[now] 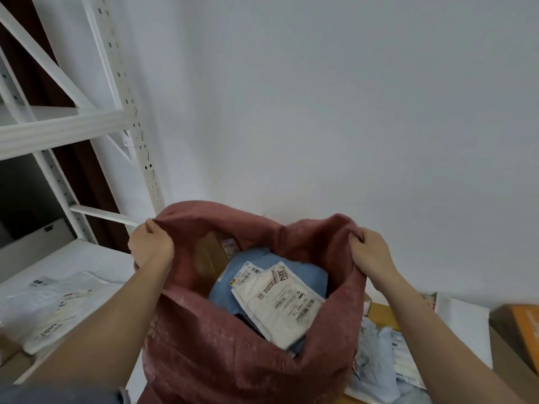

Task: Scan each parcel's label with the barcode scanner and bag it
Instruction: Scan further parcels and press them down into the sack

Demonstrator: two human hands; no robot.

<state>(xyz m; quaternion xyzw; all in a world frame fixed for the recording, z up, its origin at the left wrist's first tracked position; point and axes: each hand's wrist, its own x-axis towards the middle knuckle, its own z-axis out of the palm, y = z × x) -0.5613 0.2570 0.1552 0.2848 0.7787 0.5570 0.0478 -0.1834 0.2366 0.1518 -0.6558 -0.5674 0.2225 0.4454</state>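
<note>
Both hands hold the mouth of a dusty-red woven sack point(227, 351) that fills the lower centre of the head view. At centre left, the left hand point(151, 246) has its fingers curled over the sack's rim, bunching the cloth in a closed grip, and its bare forearm runs down to the lower left corner. At centre right, the right hand point(372, 253) pinches a gathered fold of the opposite rim, knuckles up, and its forearm slants down to the lower right corner. The two hands are well apart, holding the opening wide.

The sack's fabric is coarse, matte and creased, slumping in soft folds. Inside it lies a white flat parcel point(280, 304) with a printed label bearing barcodes and the number 3004; it rests tilted on a smooth blue soft parcel point(224, 290). Behind them, against the sack's inner wall, stands a brown cardboard box point(210, 258), partly blurred.

At lower left, clear and white plastic mailers point(43, 304) lie on a white shelf surface point(87, 260). A white perforated metal rack point(125, 91) rises at upper left. At lower right lie a crumpled pale-blue mailer point(376, 363) and an orange-and-brown carton point(522, 325). A plain white wall point(320, 97) fills the upper frame.
</note>
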